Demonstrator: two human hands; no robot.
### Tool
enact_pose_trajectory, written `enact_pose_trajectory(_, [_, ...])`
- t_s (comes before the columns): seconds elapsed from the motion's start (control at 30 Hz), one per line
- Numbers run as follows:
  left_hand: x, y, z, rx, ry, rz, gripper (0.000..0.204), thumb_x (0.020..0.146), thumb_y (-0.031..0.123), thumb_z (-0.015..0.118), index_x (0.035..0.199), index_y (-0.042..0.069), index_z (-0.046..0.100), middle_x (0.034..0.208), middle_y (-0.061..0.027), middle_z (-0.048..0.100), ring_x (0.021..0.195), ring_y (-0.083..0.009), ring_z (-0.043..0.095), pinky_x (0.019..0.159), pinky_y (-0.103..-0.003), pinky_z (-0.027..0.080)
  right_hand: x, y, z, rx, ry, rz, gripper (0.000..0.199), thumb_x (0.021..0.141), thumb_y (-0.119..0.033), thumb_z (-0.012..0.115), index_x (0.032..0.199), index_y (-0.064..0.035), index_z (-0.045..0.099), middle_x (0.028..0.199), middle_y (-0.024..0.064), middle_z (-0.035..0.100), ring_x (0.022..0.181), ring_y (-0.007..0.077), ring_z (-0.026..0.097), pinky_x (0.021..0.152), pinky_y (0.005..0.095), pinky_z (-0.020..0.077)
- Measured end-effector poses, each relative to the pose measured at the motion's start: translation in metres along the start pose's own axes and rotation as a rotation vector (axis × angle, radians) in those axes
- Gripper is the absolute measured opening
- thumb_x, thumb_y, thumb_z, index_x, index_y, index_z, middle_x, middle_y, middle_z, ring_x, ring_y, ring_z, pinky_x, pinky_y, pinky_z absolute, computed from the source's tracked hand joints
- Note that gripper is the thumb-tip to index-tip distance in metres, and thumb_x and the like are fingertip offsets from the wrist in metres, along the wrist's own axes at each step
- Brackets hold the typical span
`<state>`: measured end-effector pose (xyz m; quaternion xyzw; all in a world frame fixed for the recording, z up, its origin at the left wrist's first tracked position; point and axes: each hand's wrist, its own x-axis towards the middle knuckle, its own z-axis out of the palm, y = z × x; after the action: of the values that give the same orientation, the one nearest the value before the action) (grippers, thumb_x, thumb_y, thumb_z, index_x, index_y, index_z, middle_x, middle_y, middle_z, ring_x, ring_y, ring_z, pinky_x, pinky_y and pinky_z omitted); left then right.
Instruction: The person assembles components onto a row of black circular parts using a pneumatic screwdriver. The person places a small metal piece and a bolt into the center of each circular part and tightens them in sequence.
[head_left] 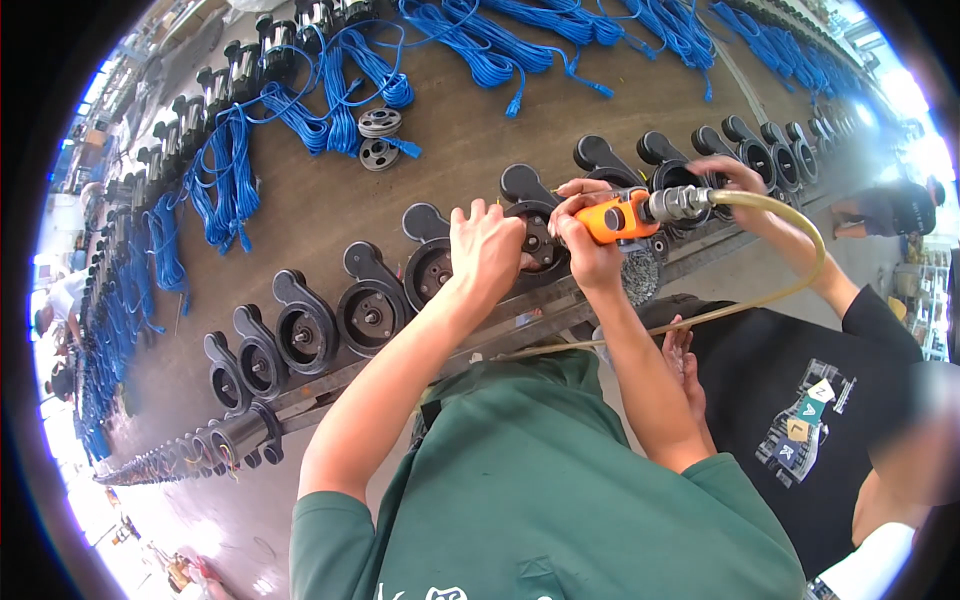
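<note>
My right hand [588, 245] is wrapped around an orange air tool [618, 218], held almost level above the near edge of the bench. A metal coupling joins it to a yellowish hose [780, 203]. Its working end points left toward a black pump housing [540, 236], round with a narrower arm sticking out on the far side. My left hand [485, 245] grips the near-left rim of that housing, thumb at its opening. Just left of this hand sits another open housing [430, 270] with metal parts inside. The tool's tip is hidden behind my right fingers.
Similar housings [305, 335] line the bench edge both ways. Coiled blue cables [460, 45] and two stacked grey discs [379, 138] lie farther back. Silvery small pieces [640, 275] sit below the tool. At right, a co-worker in a black shirt [800, 380] reaches toward the housings.
</note>
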<state>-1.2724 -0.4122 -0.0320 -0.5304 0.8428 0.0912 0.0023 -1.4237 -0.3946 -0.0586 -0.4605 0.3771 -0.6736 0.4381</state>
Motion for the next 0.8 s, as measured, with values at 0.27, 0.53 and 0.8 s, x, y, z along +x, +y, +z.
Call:
enact_pose_trajectory(0.27, [-0.004,0.0,-0.001,0.011,-0.018,-0.022,0.038,0.065,0.042,0.083,0.092,0.016,0.076,0.096,-0.0086,0.066,0.103,-0.0274,0.058,0.085,-0.043,0.043,0.021,-0.001,0.012,0.032,-0.014,-0.051,0.02,0.085,0.003,0.055,0.104,0.0024,0.053,0.083,0.0062,0.059,0.069,0.0121,0.059,0.067,0.0269,0.0495])
enact_pose_trajectory(0.53, [-0.011,0.0,-0.003,-0.024,0.029,-0.024,0.038,0.064,0.042,0.085,0.084,0.011,0.076,0.098,-0.0094,0.069,0.102,-0.0261,0.06,0.084,-0.043,0.043,0.023,-0.002,0.017,0.031,0.0,-0.072,0.024,0.085,0.003,0.054,0.108,0.0034,0.05,0.073,0.0071,0.057,0.066,0.0155,0.057,0.068,0.0292,0.049])
enact_pose_trajectory(0.8, [-0.013,-0.003,-0.004,-0.049,0.027,-0.015,0.039,0.062,0.042,0.086,0.084,0.01,0.077,0.098,-0.0097,0.069,0.103,-0.0263,0.06,0.084,-0.043,0.043,0.024,-0.004,0.019,0.024,-0.034,-0.039,0.024,0.085,0.002,0.053,0.108,0.0013,0.05,0.073,0.0061,0.056,0.066,0.0145,0.056,0.068,0.029,0.0485])
